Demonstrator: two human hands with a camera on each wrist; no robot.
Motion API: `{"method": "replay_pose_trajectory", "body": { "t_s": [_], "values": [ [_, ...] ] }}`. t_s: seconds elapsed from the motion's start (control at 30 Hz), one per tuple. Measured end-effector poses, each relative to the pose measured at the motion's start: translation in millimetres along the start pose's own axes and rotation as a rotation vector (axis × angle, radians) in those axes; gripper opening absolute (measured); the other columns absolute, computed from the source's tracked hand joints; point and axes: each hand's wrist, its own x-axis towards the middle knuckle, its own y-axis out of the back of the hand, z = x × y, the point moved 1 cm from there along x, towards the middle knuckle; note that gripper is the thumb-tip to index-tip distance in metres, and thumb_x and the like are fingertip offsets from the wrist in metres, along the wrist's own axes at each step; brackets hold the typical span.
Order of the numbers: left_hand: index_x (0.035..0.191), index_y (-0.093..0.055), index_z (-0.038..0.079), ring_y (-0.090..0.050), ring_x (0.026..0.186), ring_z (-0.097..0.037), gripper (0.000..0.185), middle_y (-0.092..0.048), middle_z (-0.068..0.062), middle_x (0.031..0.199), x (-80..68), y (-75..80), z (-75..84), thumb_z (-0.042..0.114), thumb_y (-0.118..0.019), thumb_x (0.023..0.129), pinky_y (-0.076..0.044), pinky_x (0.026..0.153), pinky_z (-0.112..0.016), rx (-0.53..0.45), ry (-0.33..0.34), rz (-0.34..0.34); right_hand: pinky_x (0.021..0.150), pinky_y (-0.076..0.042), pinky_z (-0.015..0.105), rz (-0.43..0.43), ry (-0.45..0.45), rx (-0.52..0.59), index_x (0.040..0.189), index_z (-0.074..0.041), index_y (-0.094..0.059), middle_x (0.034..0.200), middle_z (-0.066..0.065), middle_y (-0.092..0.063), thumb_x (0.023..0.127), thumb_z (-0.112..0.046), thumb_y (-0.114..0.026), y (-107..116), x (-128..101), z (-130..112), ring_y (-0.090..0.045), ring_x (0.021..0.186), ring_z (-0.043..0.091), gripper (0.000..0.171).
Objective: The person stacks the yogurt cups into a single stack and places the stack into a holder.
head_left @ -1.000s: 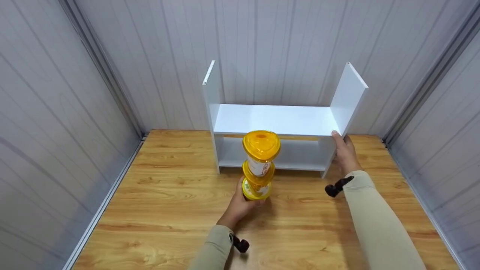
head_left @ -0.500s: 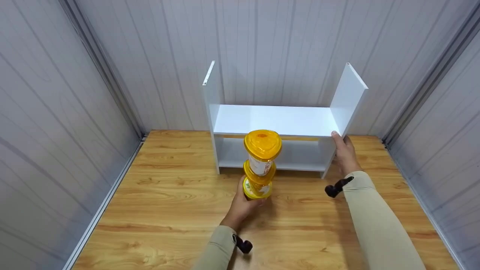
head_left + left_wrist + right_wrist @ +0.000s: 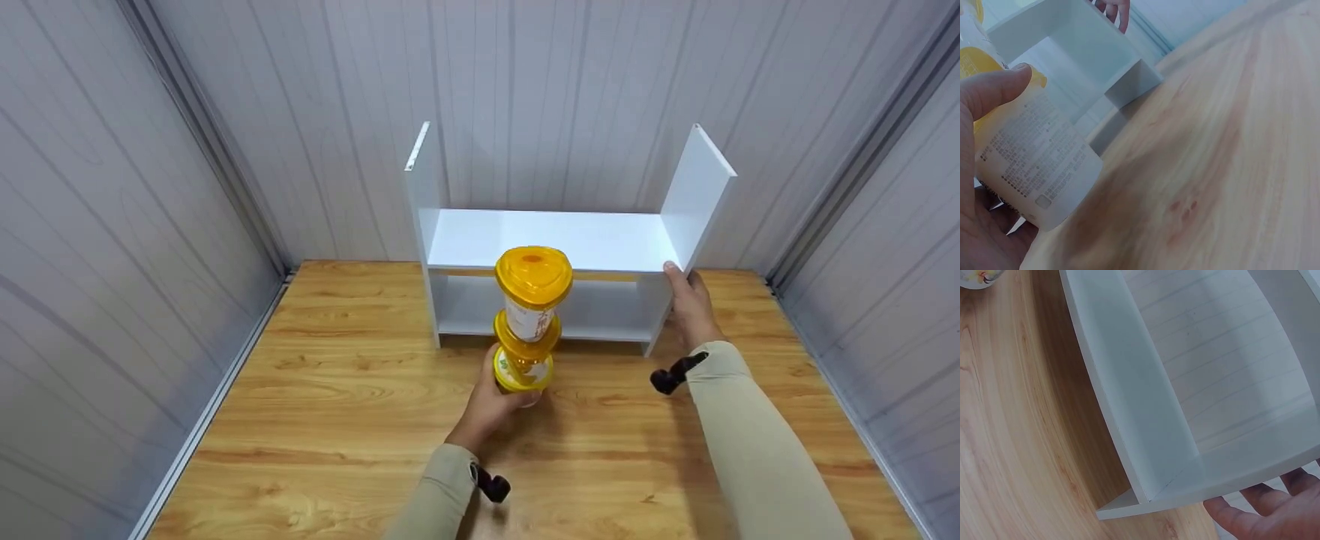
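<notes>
A pale, panelled booth encloses a wooden table (image 3: 315, 420), where a white shelf unit (image 3: 555, 240) stands against the back wall, its 2 upright side panels rising above 2 shelves, 1 over the other, both bare. In front of the shelf unit, toward its middle, the left hand (image 3: 491, 405) wraps around the lower end of a stack of 2 yellow-lidded cups (image 3: 529, 322), thumb and fingers curled on the printed wall of the bottom cup. The stack sits upright, its top lid level with the front edge of the upper shelf; whether its base touches the table or rides just above it cannot be told from these views. Gripping low appears to keep both cups steady as 1 column, the upper cup nested on the lower lid. At the shelf unit's right front corner, the right hand (image 3: 690, 307) lies against the side panel with fingers extended and relaxed, pressing rather than clutching, apparently bracing the unit so it does not shift. Counted: 1 shelf unit, 2 cups, 2 hands, each wrist carrying 1 small black camera mount.
</notes>
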Motion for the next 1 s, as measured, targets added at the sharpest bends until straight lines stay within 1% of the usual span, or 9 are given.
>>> {"method": "replay_pose_trajectory", "body": {
  "t_s": [0.1,0.2,0.43,0.73,1.0],
  "values": [
    [0.156,-0.024,0.032,-0.048,0.131,-0.023,0.109,-0.05,0.0,0.141,1.7,-1.8,4.4,0.016,-0.091,0.072,-0.03,0.116,-0.051,-0.004,0.005,-0.006,0.121,-0.016,0.056,0.007,0.001,-0.002,0.163,-0.022,0.008,0.169,0.012,-0.004,0.099,-0.061,-0.046,2.4,10.3,7.0,-0.012,0.153,0.033,0.092],
    [0.156,-0.025,0.032,-0.049,0.13,-0.024,0.107,-0.051,-0.001,0.14,3.6,-3.9,8.9,0.015,-0.091,0.073,-0.031,0.115,-0.051,-0.021,-0.004,-0.016,0.12,-0.017,0.057,0.015,0.008,-0.021,0.163,-0.024,0.008,0.169,0.011,-0.005,0.097,-0.066,-0.046,4.2,17.9,13.0,-0.013,0.153,0.033,0.095],
    [0.154,-0.026,0.034,-0.051,0.127,-0.023,0.106,-0.052,-0.001,0.138,5.6,-7.5,17.7,0.015,-0.09,0.072,-0.037,0.111,-0.048,-0.065,-0.001,-0.041,0.12,-0.021,0.057,0.024,0.004,0.012,0.163,-0.025,0.005,0.168,0.013,-0.009,0.095,-0.067,-0.049,2.9,20.4,17.8,-0.018,0.151,0.036,0.096],
    [0.155,-0.027,0.034,-0.05,0.129,-0.023,0.106,-0.05,0.0,0.14,10.2,-8.8,25.6,0.015,-0.091,0.072,-0.035,0.113,-0.049,-0.037,0.001,-0.034,0.12,-0.021,0.056,0.027,0.006,0.007,0.164,-0.024,0.005,0.168,0.014,-0.01,0.096,-0.065,-0.048,2.4,21.8,16.2,-0.018,0.151,0.035,0.095],
    [0.155,-0.026,0.033,-0.049,0.13,-0.021,0.106,-0.05,0.004,0.141,12.5,-10.3,35.7,0.022,-0.092,0.072,-0.033,0.116,-0.051,0.01,0.034,-0.023,0.12,-0.02,0.055,0.018,-0.024,-0.004,0.163,-0.024,0.006,0.169,0.012,-0.006,0.098,-0.062,-0.045,2.7,18.9,13.9,-0.015,0.153,0.034,0.091]
  ]
}}
